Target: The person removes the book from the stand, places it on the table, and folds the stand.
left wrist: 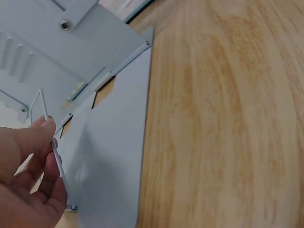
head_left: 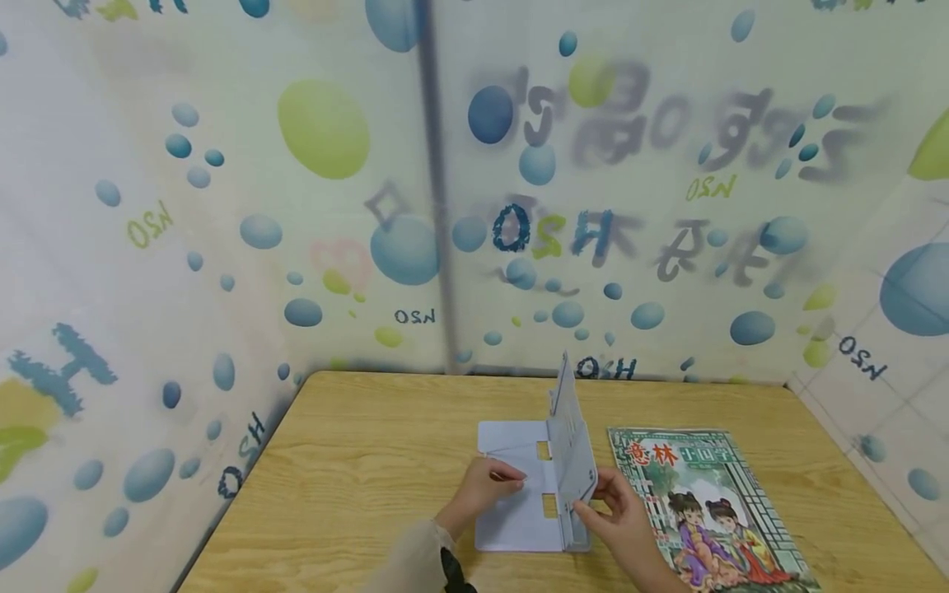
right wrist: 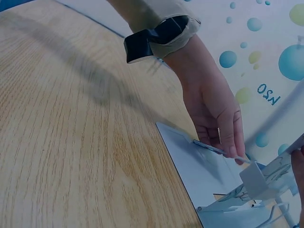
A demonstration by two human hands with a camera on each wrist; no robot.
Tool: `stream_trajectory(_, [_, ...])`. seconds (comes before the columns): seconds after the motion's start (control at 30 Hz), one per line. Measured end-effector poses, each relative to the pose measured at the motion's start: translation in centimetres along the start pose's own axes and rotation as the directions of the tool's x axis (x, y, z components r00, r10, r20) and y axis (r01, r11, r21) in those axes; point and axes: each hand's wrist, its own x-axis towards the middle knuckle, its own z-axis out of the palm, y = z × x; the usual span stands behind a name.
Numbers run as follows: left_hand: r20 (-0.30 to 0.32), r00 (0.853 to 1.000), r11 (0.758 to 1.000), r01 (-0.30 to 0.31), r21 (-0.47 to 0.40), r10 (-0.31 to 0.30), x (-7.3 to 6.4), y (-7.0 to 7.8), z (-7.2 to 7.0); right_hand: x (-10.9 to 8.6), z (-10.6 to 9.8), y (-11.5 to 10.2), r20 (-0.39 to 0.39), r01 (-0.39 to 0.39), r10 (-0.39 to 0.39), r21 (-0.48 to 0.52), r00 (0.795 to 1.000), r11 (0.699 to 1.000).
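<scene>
A pale grey metal folding book stand (head_left: 515, 523) lies on the table, its flat base to the left and its back panel (head_left: 574, 449) raised nearly upright. My left hand (head_left: 485, 487) is over the base; in the left wrist view, thumb and fingers pinch a thin wire support (left wrist: 58, 164). Rectangular cutouts run along the hinge side of the base. On the other side, my right hand (head_left: 621, 517) grips the lower near edge of the raised panel between thumb and fingers. Only a sliver of that hand shows at the right wrist view's edge.
To the right of the stand lies a colourful magazine (head_left: 715, 511) with two illustrated figures on its cover. The wood-grain table (head_left: 356, 461) meets a bubble-patterned curtain (head_left: 334, 247) at the back and sides.
</scene>
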Motion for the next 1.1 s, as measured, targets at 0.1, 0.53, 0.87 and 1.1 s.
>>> stream_trajectory(0.1, [0.011,0.999,0.999,-0.034,0.035,0.034,0.0,-0.1,0.4,0.0,0.0,0.0,0.008,0.012,-0.012,0.005,1.000,1.000])
stream_trajectory(0.53, [-0.018,1.000,0.980,-0.018,0.199,0.022,-0.3,0.6,1.4,-0.1,0.3,-0.4,0.002,-0.010,0.010,0.006,1.000,1.000])
stream_trajectory(0.87, [-0.030,1.000,0.969,0.016,0.248,-0.009,-0.3,0.9,1.6,-0.1,0.2,-0.4,0.019,-0.012,0.012,0.005,1.000,1.000])
stream_trajectory(1.1, [-0.027,0.999,0.949,-0.015,0.314,0.025,-0.4,1.5,1.2,0.0,0.0,-0.3,0.011,-0.026,0.026,0.009,1.000,1.000])
